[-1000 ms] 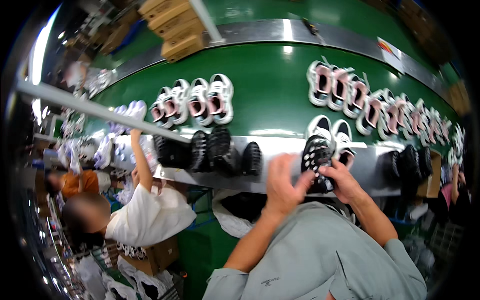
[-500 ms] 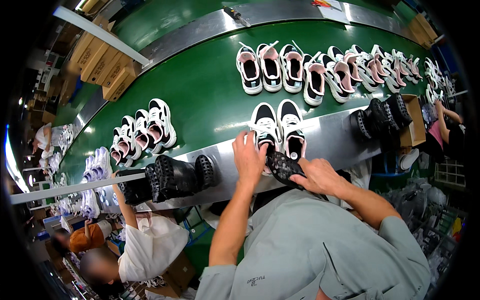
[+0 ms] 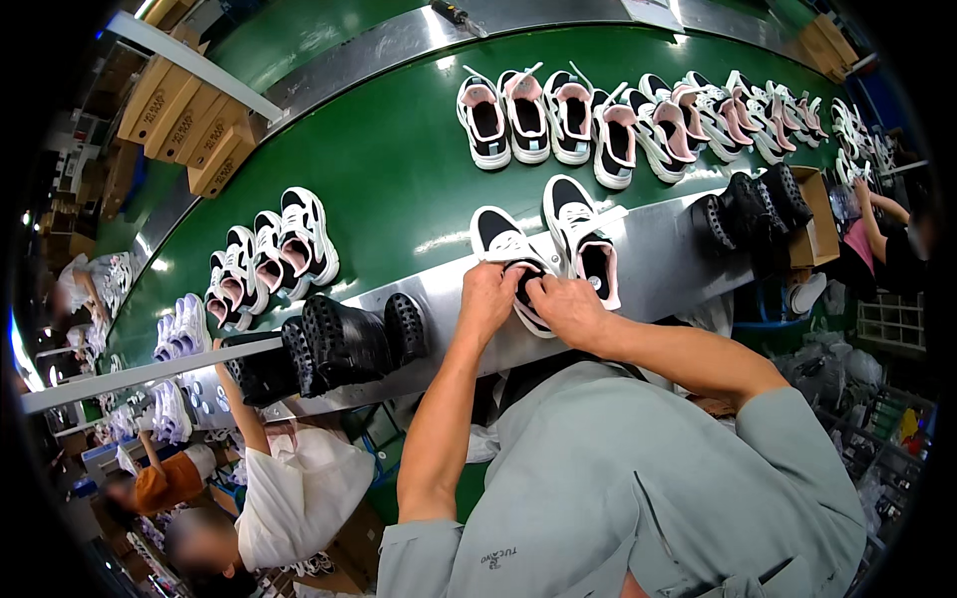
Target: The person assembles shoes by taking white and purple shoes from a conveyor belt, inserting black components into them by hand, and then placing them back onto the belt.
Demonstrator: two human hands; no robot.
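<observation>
Both the left hand (image 3: 487,299) and the right hand (image 3: 566,309) grip the heel opening of a black-and-white sneaker (image 3: 506,255) lying at the near edge of the green conveyor belt (image 3: 399,169), on the metal rim (image 3: 658,254). Its long axis runs away from the person, toe pointing up-left toward the belt's middle. Its mate (image 3: 581,237) lies just beside it on the right, and black soles (image 3: 344,344) sit on the rim to the left.

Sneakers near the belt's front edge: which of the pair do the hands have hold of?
The left-hand sneaker of the pair. Both the left hand and right hand grip its heel opening, while its twin lies untouched just to the right.
</observation>
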